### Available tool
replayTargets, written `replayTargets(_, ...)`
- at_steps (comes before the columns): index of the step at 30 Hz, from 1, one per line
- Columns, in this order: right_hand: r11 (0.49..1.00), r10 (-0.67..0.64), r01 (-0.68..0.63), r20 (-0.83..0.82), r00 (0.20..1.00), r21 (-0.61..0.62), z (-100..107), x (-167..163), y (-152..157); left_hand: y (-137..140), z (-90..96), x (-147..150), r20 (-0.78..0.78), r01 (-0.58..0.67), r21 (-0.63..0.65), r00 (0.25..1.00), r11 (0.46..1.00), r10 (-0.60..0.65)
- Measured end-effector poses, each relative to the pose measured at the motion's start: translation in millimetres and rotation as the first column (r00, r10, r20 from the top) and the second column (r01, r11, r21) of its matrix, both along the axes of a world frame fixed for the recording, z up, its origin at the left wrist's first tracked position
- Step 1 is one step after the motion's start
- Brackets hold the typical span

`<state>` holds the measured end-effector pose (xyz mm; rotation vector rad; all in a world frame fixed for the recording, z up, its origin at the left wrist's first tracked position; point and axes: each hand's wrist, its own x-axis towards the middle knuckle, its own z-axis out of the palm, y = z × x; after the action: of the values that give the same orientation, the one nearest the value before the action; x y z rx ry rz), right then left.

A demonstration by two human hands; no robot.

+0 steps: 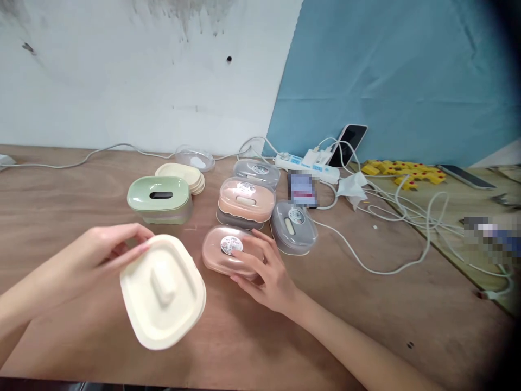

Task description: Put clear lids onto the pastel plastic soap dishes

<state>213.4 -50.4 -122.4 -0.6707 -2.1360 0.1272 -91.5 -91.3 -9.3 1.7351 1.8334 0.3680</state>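
A makeshift workroom, it seems: wooden worktop [81,195], stained white wall [122,81], power strip [293,163], trailing cables [382,273], several similar plastic boxes [228,202].

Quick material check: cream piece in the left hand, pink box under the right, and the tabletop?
Cream piece: probably plastic, satin; smooth molded-looking ridge, soft sheen.
Pink box: likely plastic, glossy; bright highlights.
Tabletop: wood or wood-look laminate, mostly dull; brown, faintly streaked surface.

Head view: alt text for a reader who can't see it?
A person's left hand holds up a cream piece while the right hand touches a pink lidded container on a wooden table. Beyond them are a green slotted box, stacked cream pieces and more lidded containers, with a power strip at right.
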Motion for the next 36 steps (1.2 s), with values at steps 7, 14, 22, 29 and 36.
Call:
replayTargets(7,0.999,-0.019,0.016,0.081,0.997,0.042,0.7,-3.6,-1.5,-0.5,-36.5,2.6,-0.099,0.125,-0.182,0.985,0.975,-0.145)
replayTargets(14,0.993,-0.062,0.079,0.172,0.983,-0.092,-1.8,-1.6,-3.1,24.5,-46.0,14.7,-0.152,0.296,-0.193,0.933,0.935,-0.327)
replayTargets(22,0.985,-0.068,0.095,0.186,0.98,-0.145,-1.9,3.4,-1.3,46.6,-47.4,31.5,0.098,0.351,-0.329,0.936,0.877,-0.338)
replayTargets(29,0.987,-0.092,0.114,0.186,0.978,-0.113,-6.0,1.6,-1.5,60.2,-70.3,6.6,0.439,0.422,-0.426,0.87,0.8,-0.225)
replayTargets(36,0.989,-0.076,0.091,0.124,0.989,-0.12,-2.1,2.5,-0.3,58.1,-77.5,15.8,0.578,0.455,-0.396,0.799,0.798,-0.169)
